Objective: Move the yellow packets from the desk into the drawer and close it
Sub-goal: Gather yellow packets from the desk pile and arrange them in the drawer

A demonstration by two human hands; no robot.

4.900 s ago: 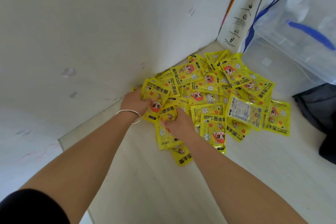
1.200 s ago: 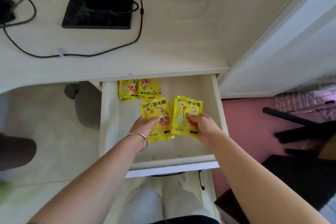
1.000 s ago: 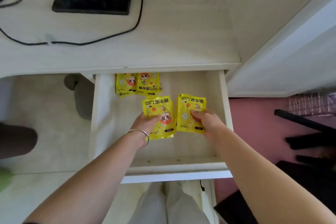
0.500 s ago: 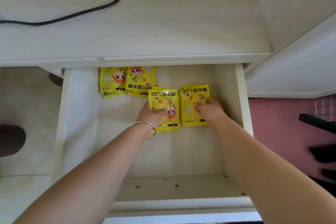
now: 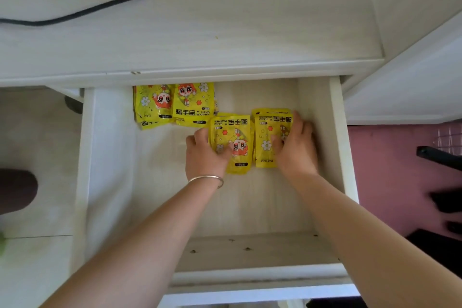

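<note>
Four groups of yellow packets lie in the open drawer (image 5: 112, 157), all glossy, printed with a red-haired cartoon figure, white and orange flowers, black Chinese characters and the words HAND WARMER. Two sit at the back, partly under the desk (image 5: 200, 40) edge: the far-left packets (image 5: 153, 105), a small overlapping pile with another label peeking out below, and the back packets (image 5: 193, 104) just beside them on the right, print upright to the viewer. Nearer the front, the left stack (image 5: 233, 142) and the right stack (image 5: 268, 137) lie side by side on the drawer floor, edges touching or nearly so, their print upside down to the viewer; extra yellow edges show at the top of each, so each is more than one packet thick. The top of the left stack overlaps the lower right corner of the back packets. The left hand (image 5: 203, 157), a thin metal bangle (image 5: 206, 179) on its wrist, grips the left stack by its left edge, thumb pressed on the face, fingers curled out of sight beneath or beside. The right hand (image 5: 295, 147) clasps the right stack from its right side, thumb on the printed face, fingers reaching over the top right corner. A black cable (image 5: 105, 5) curves across the desk top. Pink floor (image 5: 390, 172) shows to the right of the drawer.
</note>
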